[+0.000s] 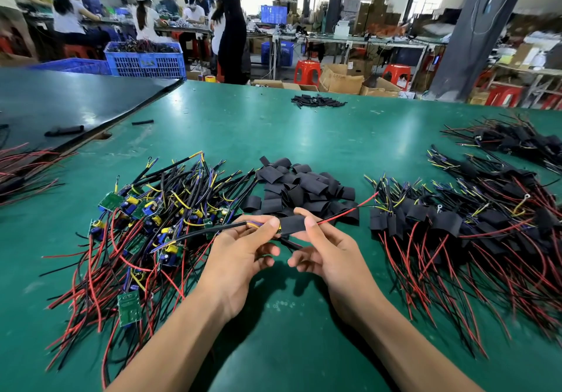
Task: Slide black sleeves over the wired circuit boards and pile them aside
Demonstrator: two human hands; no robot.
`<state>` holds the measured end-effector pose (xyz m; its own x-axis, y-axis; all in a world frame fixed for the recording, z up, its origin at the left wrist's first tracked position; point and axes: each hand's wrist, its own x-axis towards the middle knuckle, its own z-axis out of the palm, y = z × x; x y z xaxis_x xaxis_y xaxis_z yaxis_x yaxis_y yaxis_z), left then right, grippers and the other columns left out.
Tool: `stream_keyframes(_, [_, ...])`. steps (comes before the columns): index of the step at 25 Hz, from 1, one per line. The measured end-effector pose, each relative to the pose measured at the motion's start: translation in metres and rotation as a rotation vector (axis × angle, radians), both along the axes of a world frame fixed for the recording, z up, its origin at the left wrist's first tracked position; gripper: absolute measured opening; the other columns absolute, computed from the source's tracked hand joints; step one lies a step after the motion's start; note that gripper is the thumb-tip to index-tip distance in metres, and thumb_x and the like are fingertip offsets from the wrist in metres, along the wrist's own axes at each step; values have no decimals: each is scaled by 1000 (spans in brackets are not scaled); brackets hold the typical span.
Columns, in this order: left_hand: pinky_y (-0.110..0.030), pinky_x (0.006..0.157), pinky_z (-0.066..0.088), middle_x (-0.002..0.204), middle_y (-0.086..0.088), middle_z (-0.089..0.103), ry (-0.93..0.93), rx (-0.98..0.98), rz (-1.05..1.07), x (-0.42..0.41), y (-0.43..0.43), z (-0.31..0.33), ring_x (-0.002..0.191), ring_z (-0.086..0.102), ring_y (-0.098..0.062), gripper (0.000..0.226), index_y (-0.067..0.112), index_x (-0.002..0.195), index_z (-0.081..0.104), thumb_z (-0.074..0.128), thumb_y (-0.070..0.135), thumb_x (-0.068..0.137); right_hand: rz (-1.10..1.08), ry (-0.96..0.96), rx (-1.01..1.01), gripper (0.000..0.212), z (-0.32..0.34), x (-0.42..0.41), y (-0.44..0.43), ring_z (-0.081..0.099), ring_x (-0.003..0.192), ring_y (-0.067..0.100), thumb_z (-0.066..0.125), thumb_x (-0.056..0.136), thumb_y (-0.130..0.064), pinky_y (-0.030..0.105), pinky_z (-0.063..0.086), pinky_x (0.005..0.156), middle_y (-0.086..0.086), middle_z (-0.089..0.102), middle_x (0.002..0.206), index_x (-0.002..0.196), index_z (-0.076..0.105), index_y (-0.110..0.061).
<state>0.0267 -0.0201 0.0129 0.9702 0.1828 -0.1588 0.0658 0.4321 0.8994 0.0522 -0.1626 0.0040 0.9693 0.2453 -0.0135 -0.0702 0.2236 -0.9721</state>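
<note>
My left hand [240, 254] and my right hand [327, 248] hold one wired circuit board between them just above the green table [304, 136]. A black sleeve [292, 224] covers the board; my right thumb and fingers pinch it. My left fingers grip the black and yellow wires at the sleeve's left end. A red wire [346, 212] sticks out to the right. A heap of bare green boards with wires [146, 227] lies to the left. Loose black sleeves [301, 189] are piled straight ahead. Sleeved boards [462, 224] lie heaped at the right.
A second heap of sleeved boards [511, 142] lies at the far right. A small pile of black tubes [316, 101] sits far ahead. A dark mat [60, 102] covers the left rear, with a blue crate [146, 60] behind. People work at benches beyond.
</note>
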Motion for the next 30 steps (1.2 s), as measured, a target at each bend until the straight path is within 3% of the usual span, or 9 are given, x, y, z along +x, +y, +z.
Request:
stream_keyframes(4, [-20, 49, 45, 82, -3, 63, -21, -7, -6, 0, 2, 2, 56, 58, -12, 12, 16, 88, 66, 74, 21, 81, 23, 14, -3, 32, 0, 0, -1, 66, 57, 17, 62, 83, -47, 21, 48, 57, -4, 77, 93, 108, 75, -33])
stream_keyframes(8, [-23, 53, 47, 83, -4, 68, 0, -1, -70, 0, -2, 2, 60, 63, -16, 8, 19, 86, 63, 69, 23, 88, -23, -5, -22, 19, 0, 4, -5, 60, 54, 12, 60, 95, -36, 18, 46, 54, -3, 75, 85, 100, 78, -35])
stream_keyframes(14, [-24, 56, 51, 87, -11, 71, -74, -7, -154, -2, 2, 6, 62, 65, -20, 33, 11, 106, 70, 75, 20, 75, -51, 129, 100, 27, 7, 10, -12, 49, 47, 12, 70, 76, -43, 20, 44, 48, 8, 71, 76, 69, 74, -17])
stream_keyframes(19, [-25, 56, 49, 82, -12, 70, -112, 167, -68, -4, -2, 5, 61, 61, -21, 35, 5, 90, 70, 78, 31, 68, 0, 176, 150, 25, 8, 10, -16, 48, 50, 14, 73, 74, -41, 23, 43, 50, 5, 65, 73, 78, 67, -17])
stream_keyframes(22, [-24, 54, 48, 84, -13, 71, -78, 110, -91, -4, -2, 8, 57, 60, -19, 26, 6, 84, 68, 75, 31, 76, 39, 104, 167, 15, 6, 8, -14, 43, 50, 12, 78, 70, -37, 22, 37, 50, 2, 58, 71, 77, 73, -25])
stream_keyframes(25, [-23, 52, 48, 85, -15, 72, -28, 50, -111, -4, 0, 10, 54, 60, -17, 31, 6, 84, 66, 75, 35, 73, 30, 1, 163, 27, 2, 9, -13, 42, 50, 10, 86, 69, -33, 23, 35, 52, -2, 56, 68, 93, 78, -24])
stream_keyframes(30, [-24, 51, 49, 88, -16, 74, 48, 3, -130, -4, -1, 8, 54, 61, -17, 30, 9, 79, 72, 78, 37, 70, -11, -136, 75, 21, -2, 12, -15, 44, 55, 12, 74, 81, -31, 31, 32, 60, -4, 54, 65, 100, 77, -25])
